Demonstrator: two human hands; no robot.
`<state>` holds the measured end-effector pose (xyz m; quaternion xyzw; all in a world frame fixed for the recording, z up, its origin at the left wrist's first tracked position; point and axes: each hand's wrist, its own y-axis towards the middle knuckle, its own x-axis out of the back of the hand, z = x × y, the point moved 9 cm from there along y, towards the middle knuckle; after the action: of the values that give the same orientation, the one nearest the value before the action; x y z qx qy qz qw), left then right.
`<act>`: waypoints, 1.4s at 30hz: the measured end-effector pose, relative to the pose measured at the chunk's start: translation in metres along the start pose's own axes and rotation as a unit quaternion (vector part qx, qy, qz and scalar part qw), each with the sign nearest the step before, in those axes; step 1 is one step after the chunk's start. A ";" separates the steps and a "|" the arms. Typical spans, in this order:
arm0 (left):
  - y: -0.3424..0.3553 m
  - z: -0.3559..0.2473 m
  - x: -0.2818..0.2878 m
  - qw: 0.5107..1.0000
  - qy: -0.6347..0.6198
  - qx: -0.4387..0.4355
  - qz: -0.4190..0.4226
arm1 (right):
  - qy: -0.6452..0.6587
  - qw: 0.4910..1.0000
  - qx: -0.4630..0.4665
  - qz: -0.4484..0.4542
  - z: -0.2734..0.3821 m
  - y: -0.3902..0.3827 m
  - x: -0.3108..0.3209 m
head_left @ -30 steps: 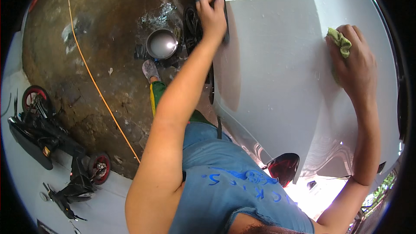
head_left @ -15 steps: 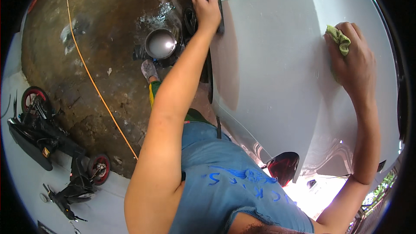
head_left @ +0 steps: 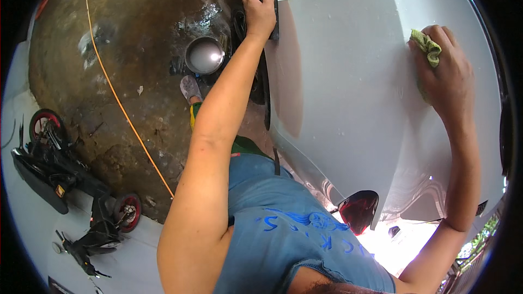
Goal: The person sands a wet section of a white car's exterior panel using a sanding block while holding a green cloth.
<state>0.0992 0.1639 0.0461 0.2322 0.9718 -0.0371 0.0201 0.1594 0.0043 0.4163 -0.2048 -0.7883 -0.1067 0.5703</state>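
Observation:
A white car body (head_left: 348,103) fills the right half of the view, its panel wet in places. My left hand (head_left: 259,10) grips a dark sponge (head_left: 271,1) pressed against the car's edge beside the wheel arch. My right hand (head_left: 448,73) lies flat on the white panel with a green cloth (head_left: 426,48) bunched under its fingers. My blue shirt (head_left: 289,223) shows at the bottom.
A round metal bowl (head_left: 204,55) sits on the wet brown ground next to my grey shoe (head_left: 190,88). An orange hose (head_left: 117,100) runs across the ground. A black scooter with red wheels (head_left: 60,179) lies at lower left. A red tail light (head_left: 358,210) shows below the panel.
My left hand has slid the sponge slightly up along the car's edge. My right hand with the cloth has barely shifted.

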 end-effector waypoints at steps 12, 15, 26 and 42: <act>-0.026 -0.024 0.000 0.999 0.007 0.007 -0.047 | -0.009 0.999 -0.026 0.020 -0.001 -0.001 0.004; -0.016 -0.025 -0.006 0.999 -0.007 0.022 -0.037 | -0.022 1.000 -0.005 -0.009 -0.003 -0.004 0.005; -0.032 -0.035 0.003 0.999 -0.002 -0.037 -0.024 | 0.015 1.000 -0.018 0.007 -0.007 -0.003 0.002; -0.018 -0.024 -0.006 0.995 0.000 -0.088 -0.047 | 0.032 0.999 -0.027 -0.004 -0.011 -0.003 -0.001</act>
<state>0.0956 0.1471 0.0717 0.1832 0.9811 0.0480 0.0389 0.1681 -0.0031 0.4191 -0.2133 -0.7672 -0.1371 0.5892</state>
